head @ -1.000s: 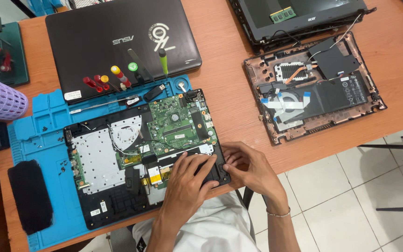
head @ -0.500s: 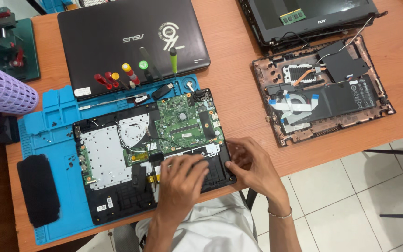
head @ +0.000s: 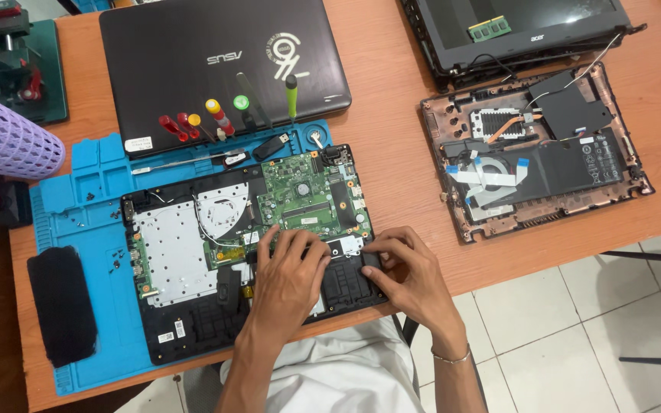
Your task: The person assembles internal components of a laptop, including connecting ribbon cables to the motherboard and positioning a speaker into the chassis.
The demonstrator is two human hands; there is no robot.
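**Both hands at the front edge of an opened laptop base**

The opened laptop (head: 246, 252) lies on a blue repair mat (head: 101, 191) on the wooden table (head: 392, 138), its green mainboard (head: 307, 195) and silver shield plate (head: 170, 252) exposed. The left hand (head: 288, 279) lies flat, fingers spread, on the chassis just below the mainboard; it clasps nothing. The right hand (head: 411, 275) presses curled fingertips on the black panel (head: 353, 279) at the near right corner; whether anything is pinched under them cannot be told. The step in hand appears to be seating or freeing that panel. The next move would call for even pressure and care with nearby connectors. Screwdrivers (head: 216, 118) rest on a closed black laptop (head: 223, 61); a second stripped chassis (head: 537, 153) lies well apart.
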